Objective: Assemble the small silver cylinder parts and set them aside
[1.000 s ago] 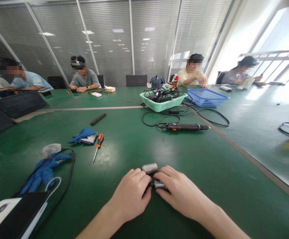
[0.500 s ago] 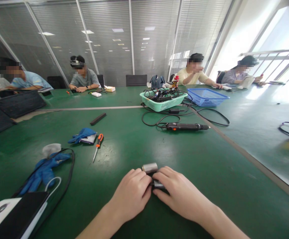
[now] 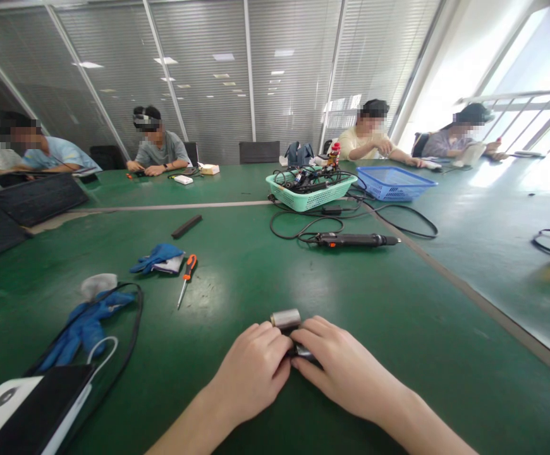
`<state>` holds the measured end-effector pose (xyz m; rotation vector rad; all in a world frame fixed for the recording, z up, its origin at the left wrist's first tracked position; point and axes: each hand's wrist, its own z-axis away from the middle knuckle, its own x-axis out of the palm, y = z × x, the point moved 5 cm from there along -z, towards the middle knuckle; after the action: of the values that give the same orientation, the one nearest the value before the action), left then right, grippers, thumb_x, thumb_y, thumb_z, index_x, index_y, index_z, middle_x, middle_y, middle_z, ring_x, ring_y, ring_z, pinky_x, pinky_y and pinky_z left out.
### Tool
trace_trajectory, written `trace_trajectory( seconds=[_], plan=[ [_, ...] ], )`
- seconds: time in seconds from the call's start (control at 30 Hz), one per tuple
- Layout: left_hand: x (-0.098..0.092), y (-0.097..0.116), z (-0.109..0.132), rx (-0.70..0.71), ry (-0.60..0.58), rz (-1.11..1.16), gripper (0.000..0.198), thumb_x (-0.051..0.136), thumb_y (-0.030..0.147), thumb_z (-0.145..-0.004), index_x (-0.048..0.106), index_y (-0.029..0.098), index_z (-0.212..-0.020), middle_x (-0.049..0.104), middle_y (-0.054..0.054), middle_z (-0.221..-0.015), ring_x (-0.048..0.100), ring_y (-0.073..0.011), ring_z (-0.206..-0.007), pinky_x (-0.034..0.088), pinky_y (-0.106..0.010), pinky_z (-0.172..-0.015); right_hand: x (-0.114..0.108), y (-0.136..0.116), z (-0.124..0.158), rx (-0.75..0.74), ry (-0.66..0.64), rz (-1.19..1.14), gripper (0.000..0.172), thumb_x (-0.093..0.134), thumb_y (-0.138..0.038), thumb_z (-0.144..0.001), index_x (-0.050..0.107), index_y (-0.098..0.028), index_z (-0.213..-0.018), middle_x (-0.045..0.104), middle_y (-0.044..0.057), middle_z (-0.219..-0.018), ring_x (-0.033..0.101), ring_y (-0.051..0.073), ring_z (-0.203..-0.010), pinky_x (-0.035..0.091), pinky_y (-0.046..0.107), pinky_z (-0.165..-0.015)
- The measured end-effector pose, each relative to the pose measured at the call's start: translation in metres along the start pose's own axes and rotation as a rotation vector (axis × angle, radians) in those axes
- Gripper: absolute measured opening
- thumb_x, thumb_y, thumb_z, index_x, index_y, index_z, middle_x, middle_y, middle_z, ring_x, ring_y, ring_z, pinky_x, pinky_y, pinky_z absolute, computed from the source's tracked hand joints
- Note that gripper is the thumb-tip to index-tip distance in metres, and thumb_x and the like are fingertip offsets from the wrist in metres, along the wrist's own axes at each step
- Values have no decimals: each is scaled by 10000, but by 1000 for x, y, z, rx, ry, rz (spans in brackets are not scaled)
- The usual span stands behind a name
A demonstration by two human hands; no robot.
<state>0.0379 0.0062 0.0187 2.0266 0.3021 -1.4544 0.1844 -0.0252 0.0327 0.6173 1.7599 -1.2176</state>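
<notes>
At the near edge of the green table [image 3: 398,328]: my left hand [image 3: 251,373] and right hand [image 3: 346,373] meet knuckle to knuckle, fingers curled and pinching a small grey metal piece [image 3: 305,352] between them. Only a sliver of it shows, dull and smooth, low on the table top. I can't tell its full shape.

Just beyond my fingertips lies a short metal cylinder [image 3: 285,318] on its side, brushed silver, touching or nearly touching my right fingers.

Compared with half a second ago, my hands have closed in and more of the piece is covered. The cylinder has not moved.

Further left are a blue glove [image 3: 83,325] and an orange-handled screwdriver [image 3: 186,275]. Mid-table there is a corded electric driver [image 3: 355,239], and behind it a green basket [image 3: 310,196] of cables. A seated person in yellow [image 3: 365,142] now has one hand raised.
</notes>
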Motion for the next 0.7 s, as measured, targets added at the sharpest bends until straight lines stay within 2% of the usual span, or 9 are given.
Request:
trace_trajectory(
  seconds=[0.37, 0.7],
  plan=[
    [1, 0, 1, 19, -36, -6, 76, 598, 154, -965, 621, 203, -1019, 668, -38, -1007, 606, -239, -951, 474, -381, -846, -1, 1, -1, 16, -12, 2, 91, 655, -152, -943, 654, -197, -1022, 655, 46, -1054, 590, 243, -1003, 478, 385, -870],
    [1, 0, 0, 33, -18, -2, 61, 619, 142, -948, 620, 197, -975, 660, -32, -972, 601, -233, -923, 469, -366, -810, 0, 0, -2, 17, -17, 10, 69, 665, -181, -936, 654, -196, -1003, 655, 47, -1061, 590, 251, -1008, 484, 400, -873]
  ],
)
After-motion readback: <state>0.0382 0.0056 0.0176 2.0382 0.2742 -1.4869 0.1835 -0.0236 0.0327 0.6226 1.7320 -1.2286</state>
